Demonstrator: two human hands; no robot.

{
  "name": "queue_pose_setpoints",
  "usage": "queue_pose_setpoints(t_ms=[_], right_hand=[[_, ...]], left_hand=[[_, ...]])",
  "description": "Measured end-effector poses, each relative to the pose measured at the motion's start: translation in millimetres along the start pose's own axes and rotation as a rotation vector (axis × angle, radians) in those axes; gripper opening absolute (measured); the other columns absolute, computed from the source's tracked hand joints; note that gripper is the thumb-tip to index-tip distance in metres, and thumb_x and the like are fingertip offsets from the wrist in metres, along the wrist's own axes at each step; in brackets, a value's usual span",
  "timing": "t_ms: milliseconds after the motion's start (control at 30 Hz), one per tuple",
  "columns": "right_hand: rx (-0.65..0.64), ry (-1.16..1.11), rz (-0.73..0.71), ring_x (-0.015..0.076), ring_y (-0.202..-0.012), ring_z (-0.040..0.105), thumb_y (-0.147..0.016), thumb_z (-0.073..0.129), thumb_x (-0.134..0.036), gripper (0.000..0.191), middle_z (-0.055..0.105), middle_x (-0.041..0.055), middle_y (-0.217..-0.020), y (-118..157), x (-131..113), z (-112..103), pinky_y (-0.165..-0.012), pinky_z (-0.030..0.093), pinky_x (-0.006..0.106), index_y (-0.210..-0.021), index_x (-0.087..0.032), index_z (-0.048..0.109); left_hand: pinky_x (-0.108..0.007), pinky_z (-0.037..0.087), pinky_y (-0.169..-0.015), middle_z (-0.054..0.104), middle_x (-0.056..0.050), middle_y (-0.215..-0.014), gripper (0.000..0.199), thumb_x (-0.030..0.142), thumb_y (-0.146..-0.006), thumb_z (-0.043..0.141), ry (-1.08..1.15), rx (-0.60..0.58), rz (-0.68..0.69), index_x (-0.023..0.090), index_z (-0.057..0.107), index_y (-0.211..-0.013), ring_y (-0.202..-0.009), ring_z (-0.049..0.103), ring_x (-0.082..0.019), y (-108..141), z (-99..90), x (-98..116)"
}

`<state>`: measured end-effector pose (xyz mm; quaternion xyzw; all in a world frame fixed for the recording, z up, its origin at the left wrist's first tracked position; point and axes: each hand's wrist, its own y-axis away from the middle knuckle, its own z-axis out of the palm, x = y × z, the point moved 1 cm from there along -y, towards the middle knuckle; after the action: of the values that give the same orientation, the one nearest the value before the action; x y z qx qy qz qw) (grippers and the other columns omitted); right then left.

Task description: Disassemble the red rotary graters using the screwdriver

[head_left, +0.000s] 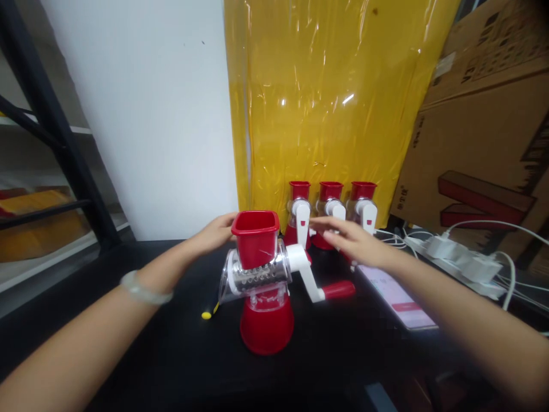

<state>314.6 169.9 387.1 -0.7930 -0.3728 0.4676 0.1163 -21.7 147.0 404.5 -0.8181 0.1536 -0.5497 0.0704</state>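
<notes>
A red rotary grater [266, 320] with a square hopper, a perforated metal drum and a white crank with a red handle [338, 289] stands upright in front of me. My left hand [215, 231] is beside and behind its hopper on the left; its fingertips are partly hidden by the hopper. On the right, my right hand [349, 237] reaches toward three similar graters at the back, fingers stretched out and apart, nothing held. It overlaps the middle grater [331, 197]; contact is unclear. The others are the left grater [300, 214] and right grater [363, 200].
On the black table [184, 366], a lit phone [397, 297] lies under my right forearm. A power strip [467, 263] with chargers and white cables is at the right. Behind are a white panel, yellow plastic sheeting and a large cardboard box [480, 137]. A yellow-tipped item [206, 315] lies left.
</notes>
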Motion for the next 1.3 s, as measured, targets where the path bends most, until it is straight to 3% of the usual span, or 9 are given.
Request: queue_pose_setpoints(t_ms=[100,200,300,433,567,667,867,1100,1300], right_hand=[[-0.198,-0.183,-0.004,0.0291,-0.115,0.070,-0.085,0.076,-0.045,0.055,0.070,0.0083,-0.131,23.0,-24.8,30.4,-0.098,0.058,0.053,-0.136,-0.031,0.064],[-0.238,-0.275,0.033,0.0272,-0.110,0.071,-0.082,0.079,-0.039,0.065,0.069,0.0086,-0.130,26.6,-29.7,55.6,-0.096,0.058,0.051,-0.142,-0.029,0.056],[-0.184,-0.334,0.023,0.0258,-0.104,0.071,-0.088,0.072,-0.042,0.050,0.072,0.0074,-0.119,18.0,-25.0,71.9,-0.091,0.059,0.048,-0.132,-0.026,0.058],[-0.093,-0.373,0.043,0.0215,-0.080,0.069,-0.090,0.067,-0.050,0.039,0.069,0.0041,-0.100,11.2,-17.8,87.8,-0.074,0.059,0.041,-0.117,-0.024,0.056],[0.043,-0.403,0.082,0.0165,-0.065,0.062,-0.091,0.065,-0.052,0.038,0.063,0.0008,-0.092,13.6,-12.3,103.2,-0.064,0.055,0.036,-0.113,-0.024,0.049],[0.168,-0.324,0.061,0.0186,-0.076,0.063,-0.089,0.068,-0.051,0.041,0.063,0.0026,-0.096,12.5,-9.5,113.5,-0.070,0.054,0.036,-0.115,-0.024,0.050],[0.396,-0.237,0.133,0.0246,-0.094,0.064,-0.085,0.068,-0.054,0.044,0.065,0.0066,-0.102,6.0,-10.4,123.1,-0.084,0.052,0.042,-0.110,-0.023,0.050],[0.393,-0.224,0.195,0.0276,-0.098,0.065,-0.080,0.071,-0.057,0.051,0.065,0.0093,-0.109,12.1,-25.5,127.2,-0.088,0.054,0.047,-0.110,-0.025,0.044],[0.291,-0.279,0.051,0.0274,-0.107,0.067,-0.085,0.069,-0.045,0.048,0.062,0.0112,-0.116,10.9,-42.0,146.6,-0.094,0.055,0.048,-0.118,-0.026,0.040]], left_hand=[[-0.028,0.055,-0.059,0.076,-0.007,-0.092,0.037,0.050,-0.084,0.069,-0.155,0.150,-0.112,0.019,0.069,-0.103,-0.079,0.073,-0.023,46.4,-22.3,9.0],[-0.025,0.048,-0.050,0.072,-0.004,-0.076,0.039,0.059,-0.086,0.065,-0.295,0.197,-0.154,0.021,0.067,-0.088,-0.062,0.067,-0.019,99.4,-27.5,21.4],[-0.027,0.050,-0.053,0.071,-0.003,-0.071,0.039,0.059,-0.090,0.060,-0.308,0.087,-0.174,0.022,0.065,-0.081,-0.061,0.066,-0.019,138.1,-12.5,28.6],[-0.034,0.058,-0.070,0.076,-0.008,-0.095,0.035,0.050,-0.088,0.069,-0.243,0.003,-0.152,0.024,0.064,-0.112,-0.083,0.072,-0.024,155.9,13.4,26.0],[-0.040,0.060,-0.083,0.073,-0.012,-0.117,0.048,0.047,-0.087,0.071,-0.206,0.020,-0.113,0.024,0.056,-0.126,-0.105,0.071,-0.028,143.0,22.2,22.2],[-0.045,0.058,-0.092,0.071,-0.013,-0.121,0.045,0.048,-0.088,0.070,-0.169,0.008,-0.086,0.024,0.053,-0.122,-0.114,0.069,-0.030,121.1,21.7,18.0],[-0.048,0.056,-0.097,0.066,-0.016,-0.126,0.052,0.050,-0.088,0.071,-0.026,-0.007,-0.069,0.022,0.043,-0.122,-0.113,0.068,-0.028,82.4,25.9,-1.7],[-0.043,0.055,-0.088,0.069,-0.009,-0.108,0.064,0.057,-0.092,0.066,0.044,0.057,-0.094,0.022,0.033,-0.133,-0.096,0.070,-0.024,63.3,34.7,-2.6],[-0.041,0.053,-0.090,0.068,-0.010,-0.115,0.080,0.074,-0.088,0.060,0.109,0.076,-0.123,0.024,0.031,-0.142,-0.105,0.069,-0.027,33.3,40.0,-18.8]])
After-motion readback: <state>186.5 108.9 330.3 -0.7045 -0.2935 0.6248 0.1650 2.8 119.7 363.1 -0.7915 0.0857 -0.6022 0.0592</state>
